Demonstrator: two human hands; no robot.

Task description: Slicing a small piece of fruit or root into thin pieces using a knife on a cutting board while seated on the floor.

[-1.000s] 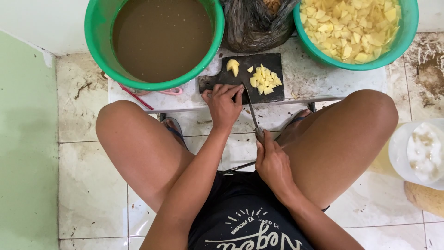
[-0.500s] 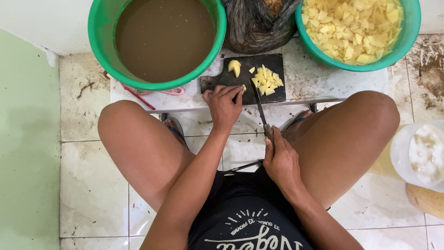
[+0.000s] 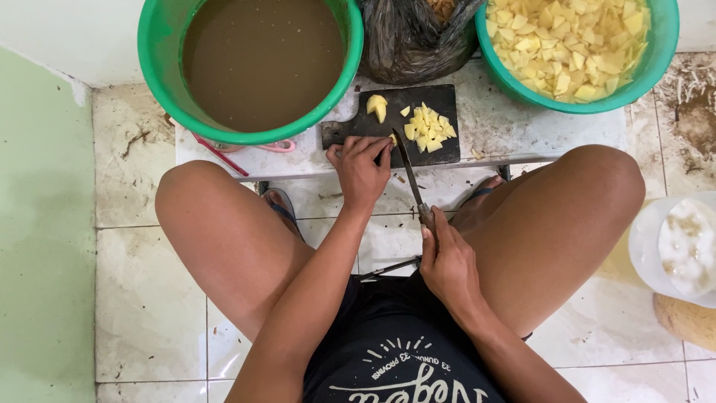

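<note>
I sit with my knees apart over a low white bench [image 3: 514,130]. A small black cutting board [image 3: 350,128] lies on it, bearing a pile of yellow cut pieces [image 3: 426,127] and a larger yellow chunk [image 3: 377,107]. My left hand [image 3: 362,168] presses fingers down on the board's near edge, holding a small yellow piece under the fingertips. My right hand [image 3: 447,261] grips the handle of a knife [image 3: 409,168], whose blade points up onto the board beside my left fingers.
A green basin of brown water [image 3: 257,63] stands at the back left. A dark plastic bag [image 3: 414,33] sits in the middle. A green basin of yellow cut pieces [image 3: 574,45] is at the back right. A white container [image 3: 675,246] stands at the right on the tiled floor.
The knife blade has shifted slightly left, closer to my left fingers on the board. Both hands otherwise stay in about the same place.
</note>
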